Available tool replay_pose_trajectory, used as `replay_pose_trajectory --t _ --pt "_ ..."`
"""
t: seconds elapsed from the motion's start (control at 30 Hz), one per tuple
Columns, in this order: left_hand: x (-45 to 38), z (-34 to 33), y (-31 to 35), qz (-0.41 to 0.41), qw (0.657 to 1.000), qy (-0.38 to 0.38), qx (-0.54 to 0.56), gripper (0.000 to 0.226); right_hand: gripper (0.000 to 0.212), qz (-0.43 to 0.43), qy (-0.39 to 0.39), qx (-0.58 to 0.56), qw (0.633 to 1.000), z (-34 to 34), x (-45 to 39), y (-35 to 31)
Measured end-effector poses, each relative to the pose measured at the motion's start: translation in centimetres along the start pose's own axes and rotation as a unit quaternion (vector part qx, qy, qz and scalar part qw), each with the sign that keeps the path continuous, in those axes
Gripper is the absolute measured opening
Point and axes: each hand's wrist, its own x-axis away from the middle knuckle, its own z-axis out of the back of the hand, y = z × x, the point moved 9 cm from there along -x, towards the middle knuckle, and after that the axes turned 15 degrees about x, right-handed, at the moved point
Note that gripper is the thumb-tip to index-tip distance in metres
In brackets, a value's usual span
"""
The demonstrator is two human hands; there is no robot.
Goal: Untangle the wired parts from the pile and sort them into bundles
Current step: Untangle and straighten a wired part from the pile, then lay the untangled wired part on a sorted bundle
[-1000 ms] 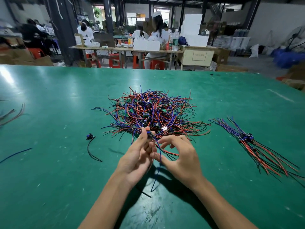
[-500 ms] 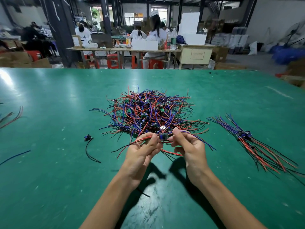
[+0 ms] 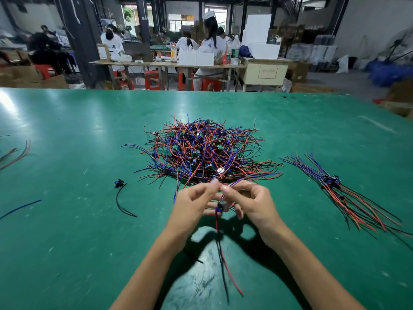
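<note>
A green table [image 3: 67, 220] fills most of the view, its far edge meeting a workshop floor where people in white sit at a long workbench [image 3: 165, 64] with red stools under it. The landmark is the pile [image 3: 201, 151], a tangled heap of red, blue and black wires with small green boards, lying at the middle of the table. To the right of the pile, well apart from it, lies a sorted bundle [image 3: 344, 193] of wired parts, blue ends pointing away and red and black ends fanning toward the near edge. To the left of the pile, near it, a lone part with a black lead [image 3: 121, 198] lies curled on the green surface; further left a loose blue wire [image 3: 20, 209] and, at the table's left edge, a few brownish strands [image 3: 15, 153].

Just in front of the pile both hands meet above the table. The left hand [image 3: 194, 204] and the right hand [image 3: 250, 202] have fingers curled, their fingertips pinching the blue leads of one wired part [image 3: 221, 205]. Its small dark body hangs between the palms, and its red and black leads trail down toward the near edge, blurred. The hands hide the pile's nearest fringe.
</note>
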Motion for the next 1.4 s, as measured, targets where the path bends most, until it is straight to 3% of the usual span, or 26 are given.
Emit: replay_pose_trajectory --t 0.1,0.23,0.47,0.67,0.9,1.07,1.27,1.4 --pt "0.3 -0.5 -0.7 0.032 0.998 -0.046 0.007 0.026 0.020 0.075 0.063 0.107 0.989 0.6 -0.1 -0.5" --pt "0.2 -0.3 -1.0 0.052 0.998 -0.040 0.009 0.023 0.018 0.099 0.103 0.126 0.982 1.3 -0.1 -0.8" --pt "0.2 -0.1 -1.2 0.034 0.999 -0.001 -0.015 0.021 0.024 0.113 0.033 0.115 0.986 -0.9 0.4 -1.0" --pt "0.1 -0.4 -0.8 -0.009 0.995 -0.006 -0.101 0.025 0.026 0.030 0.046 0.050 0.997 -1.7 0.0 0.8" --pt "0.3 -0.7 -1.4 0.020 0.989 -0.026 -0.141 0.021 0.030 -0.057 0.147 0.066 0.985 1.4 -1.1 2.1" --pt "0.8 -2.0 -1.9 0.043 0.981 -0.074 -0.172 0.020 0.032 -0.106 0.209 -0.017 0.972 4.1 -1.0 2.8" --pt "1.1 -1.9 -2.0 0.078 0.981 -0.105 -0.145 0.019 0.028 -0.115 0.153 -0.194 0.962 3.2 -0.9 2.8" --pt "0.9 -1.4 -1.8 0.078 0.989 -0.082 -0.093 0.019 0.035 -0.026 0.115 -0.085 0.989 3.7 -1.1 1.0"
